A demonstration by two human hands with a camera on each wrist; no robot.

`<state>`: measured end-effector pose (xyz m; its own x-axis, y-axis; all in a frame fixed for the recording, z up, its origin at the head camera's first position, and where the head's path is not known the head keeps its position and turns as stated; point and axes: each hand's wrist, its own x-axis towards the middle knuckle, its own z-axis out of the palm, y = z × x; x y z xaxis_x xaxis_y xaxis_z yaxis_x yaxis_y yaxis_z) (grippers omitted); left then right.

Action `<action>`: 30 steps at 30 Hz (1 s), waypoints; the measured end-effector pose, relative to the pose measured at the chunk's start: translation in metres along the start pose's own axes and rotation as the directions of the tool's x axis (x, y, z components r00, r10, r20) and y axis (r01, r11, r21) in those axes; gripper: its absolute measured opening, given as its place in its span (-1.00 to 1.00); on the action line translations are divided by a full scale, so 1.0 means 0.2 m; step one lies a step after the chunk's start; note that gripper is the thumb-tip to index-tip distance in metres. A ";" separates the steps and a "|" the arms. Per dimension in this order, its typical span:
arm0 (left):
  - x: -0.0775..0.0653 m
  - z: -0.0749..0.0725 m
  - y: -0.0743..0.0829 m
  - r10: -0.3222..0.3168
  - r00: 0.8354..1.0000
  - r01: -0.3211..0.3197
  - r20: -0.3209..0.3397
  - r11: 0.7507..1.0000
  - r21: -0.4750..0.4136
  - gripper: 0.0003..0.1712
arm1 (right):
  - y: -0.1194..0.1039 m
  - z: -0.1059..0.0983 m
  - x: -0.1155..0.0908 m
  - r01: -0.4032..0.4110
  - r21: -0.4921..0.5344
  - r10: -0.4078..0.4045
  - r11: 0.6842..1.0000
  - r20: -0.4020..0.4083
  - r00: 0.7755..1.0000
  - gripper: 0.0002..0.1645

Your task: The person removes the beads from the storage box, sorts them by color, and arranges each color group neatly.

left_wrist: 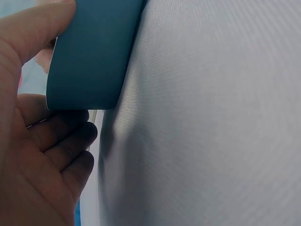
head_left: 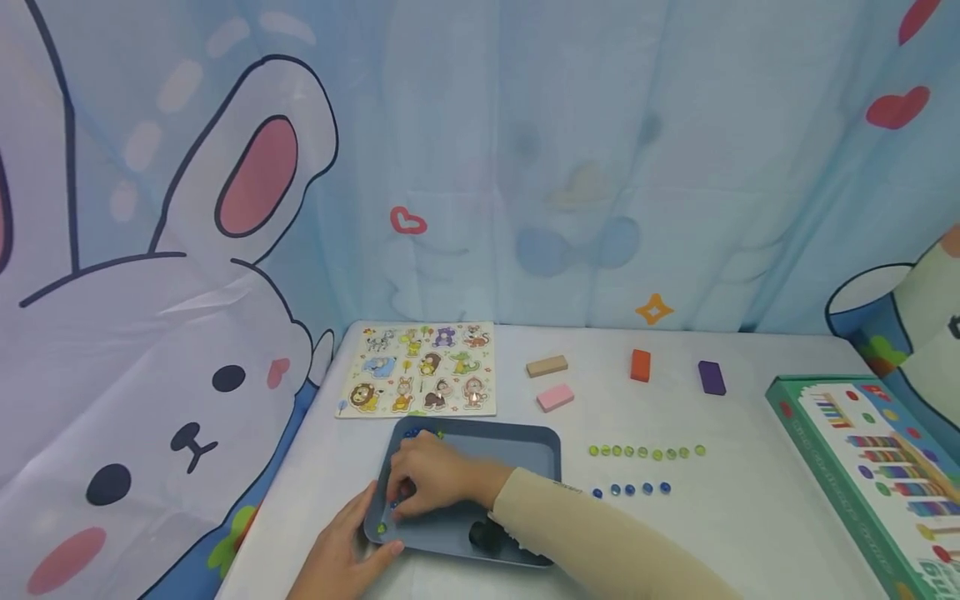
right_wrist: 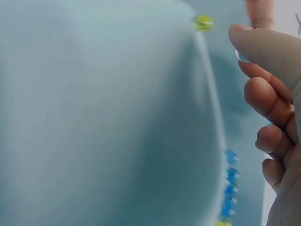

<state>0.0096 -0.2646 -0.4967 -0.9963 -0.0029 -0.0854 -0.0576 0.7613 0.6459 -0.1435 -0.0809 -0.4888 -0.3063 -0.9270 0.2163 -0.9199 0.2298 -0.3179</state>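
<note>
A grey-blue tray (head_left: pixel 517 450) lies on the white table. My left hand (head_left: pixel 343 546) holds its near left corner, thumb against the front wall and fingers at the left side; the left wrist view shows the tray's wall (left_wrist: pixel 89 61) between them. Inside the tray, my right hand (head_left: pixel 431 479) pinches a small blue glass bead (right_wrist: pixel 242 56) between thumb and finger, mostly hidden by them. A yellow-green bead (head_left: pixel 382 527) sits in the near left corner. Several blue beads (right_wrist: pixel 230 176) line the tray's edge in the right wrist view.
Right of the tray lie a row of yellow-green beads (head_left: pixel 642 452) and a row of blue beads (head_left: pixel 631 490). Behind are an animal puzzle board (head_left: pixel 420 367) and pink (head_left: pixel 555 397), tan (head_left: pixel 547 366), orange (head_left: pixel 641 365) and purple (head_left: pixel 712 377) blocks. A green box (head_left: pixel 862 475) stands far right.
</note>
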 end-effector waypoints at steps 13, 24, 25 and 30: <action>0.03 0.00 0.01 -0.032 0.999 0.031 0.028 0.999 0.027 0.22 | 0.09 -0.31 -0.14 -0.132 0.152 0.160 0.980 -0.198 0.967 -0.81; 0.03 0.00 0.02 -0.051 0.998 0.050 0.045 0.998 0.026 0.26 | 0.18 -0.48 -0.35 -0.217 0.244 0.280 0.945 -0.268 0.922 -0.83; 0.03 0.00 0.02 -0.055 0.997 0.054 0.049 0.998 0.023 0.26 | 0.18 -0.49 -0.37 -0.223 0.246 0.287 0.943 -0.272 0.918 -0.83; 0.02 -0.01 0.02 -0.067 0.996 0.066 0.061 0.998 0.025 0.25 | 0.21 -0.54 -0.47 -0.267 0.245 0.334 0.932 -0.292 0.896 -0.83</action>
<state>0.0057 -0.2628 -0.4927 -0.9845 -0.0144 -0.1747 -0.1214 0.7751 0.6200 -0.1794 0.0485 -0.4221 -0.6530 -0.6675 0.3578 -0.7156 0.3892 -0.5800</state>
